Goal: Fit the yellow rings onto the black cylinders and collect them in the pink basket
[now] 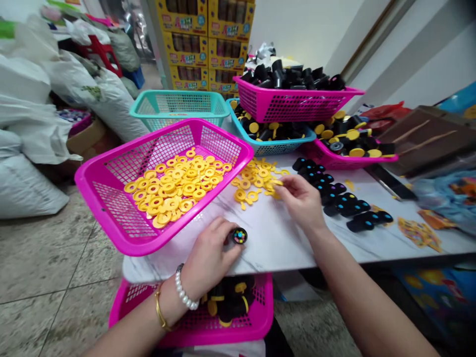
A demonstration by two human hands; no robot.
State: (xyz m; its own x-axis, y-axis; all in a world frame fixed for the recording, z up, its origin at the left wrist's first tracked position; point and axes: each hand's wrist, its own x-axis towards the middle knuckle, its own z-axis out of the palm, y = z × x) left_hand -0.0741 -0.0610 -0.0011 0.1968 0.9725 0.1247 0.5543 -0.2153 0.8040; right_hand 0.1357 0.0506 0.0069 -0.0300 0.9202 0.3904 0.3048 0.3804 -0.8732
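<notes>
Marble tabletop's (282, 240) cramped: beside the overhanging pink basket (111, 218), my left hand (208, 259) clamps a black cap (239, 236) and my right hand (303, 201) pinches a yellow ring (276, 183). One nudge could tip it.

White pearl-bead bracelet (184, 292) sat at wrist of left hand (208, 258), thin gold bangle (160, 312) just behind it, both forearms were bare.

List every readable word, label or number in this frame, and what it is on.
None can be read.
Printed labels on the yellow cartons: too blurred to read.
Green print on the white sack: too small to read.
Coloured dots on the black piece in the left hand: no text.
</notes>
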